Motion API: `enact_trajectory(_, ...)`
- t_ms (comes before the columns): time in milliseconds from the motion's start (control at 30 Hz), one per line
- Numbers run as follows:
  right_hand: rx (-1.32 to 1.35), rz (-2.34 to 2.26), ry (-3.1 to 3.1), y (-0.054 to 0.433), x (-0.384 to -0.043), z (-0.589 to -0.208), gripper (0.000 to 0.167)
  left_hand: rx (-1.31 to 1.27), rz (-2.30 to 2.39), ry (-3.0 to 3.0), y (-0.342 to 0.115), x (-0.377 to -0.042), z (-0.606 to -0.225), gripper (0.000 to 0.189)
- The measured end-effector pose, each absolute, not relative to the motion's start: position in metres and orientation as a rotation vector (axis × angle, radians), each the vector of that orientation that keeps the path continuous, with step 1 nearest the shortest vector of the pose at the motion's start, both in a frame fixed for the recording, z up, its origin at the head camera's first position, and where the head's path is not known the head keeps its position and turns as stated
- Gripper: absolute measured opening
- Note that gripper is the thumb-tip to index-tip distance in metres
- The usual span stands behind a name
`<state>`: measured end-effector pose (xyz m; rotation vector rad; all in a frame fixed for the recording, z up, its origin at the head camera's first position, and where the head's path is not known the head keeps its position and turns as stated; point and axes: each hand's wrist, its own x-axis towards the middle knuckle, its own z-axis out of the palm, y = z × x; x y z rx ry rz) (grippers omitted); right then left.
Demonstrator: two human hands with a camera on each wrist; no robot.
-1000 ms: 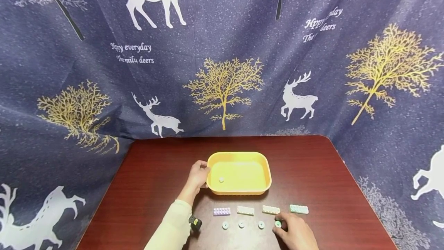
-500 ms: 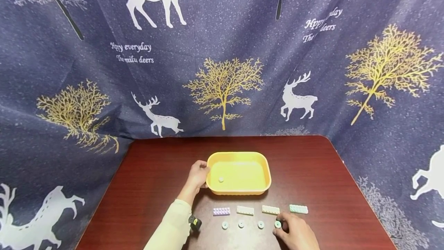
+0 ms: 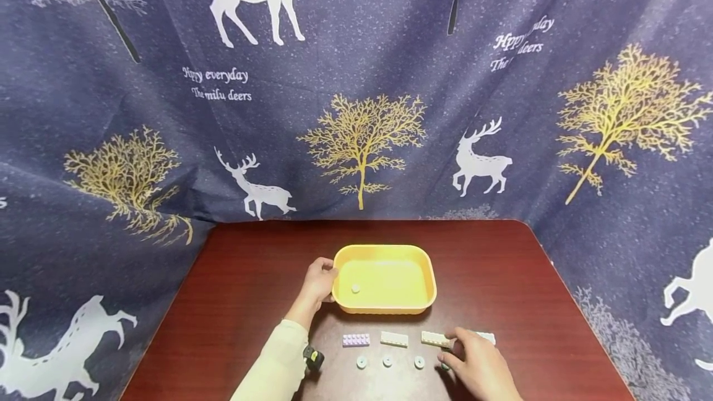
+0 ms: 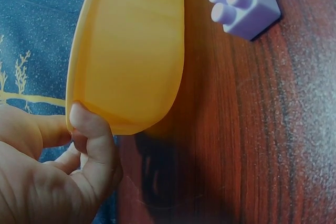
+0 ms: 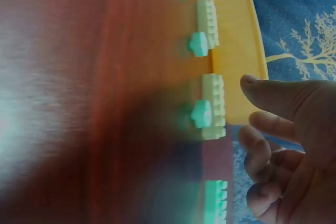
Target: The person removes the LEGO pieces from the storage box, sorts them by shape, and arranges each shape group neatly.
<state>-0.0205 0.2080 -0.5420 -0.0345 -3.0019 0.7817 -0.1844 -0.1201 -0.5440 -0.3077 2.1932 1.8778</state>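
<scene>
My left hand grips the left end of the yellow plastic bin, fingers and thumb pinching its rim, as the left wrist view also shows. A small pale round piece lies inside the bin. My right hand hovers at the right end of a row of small green wheel-like pieces, its thumb and fingers apart with nothing visible between them. Under its thumb, part of one green round piece shows. The right hand partly covers the green toy brick, which stands out in the right wrist view.
Three green round pieces lie in the front row. Behind them are a purple brick and two cream bricks. Everything stands on a reddish-brown table. A patterned blue cloth hangs behind it.
My right hand has let go of the rightmost green round piece and lifted slightly, now covering more of the green brick. My left hand keeps its grip on the bin.
</scene>
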Motion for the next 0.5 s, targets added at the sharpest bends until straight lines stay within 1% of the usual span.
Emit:
enact_trajectory(200,0.057,0.751,-2.900,0.202,-0.035,-0.529,0.029,-0.304,1.886,2.201,-0.121,-0.186,-0.543,0.032)
enact_trajectory(500,0.049,0.746,-2.922,0.191,-0.051,-0.514,0.029,-0.295,1.906,2.192,-0.120,-0.183,-0.547,0.031)
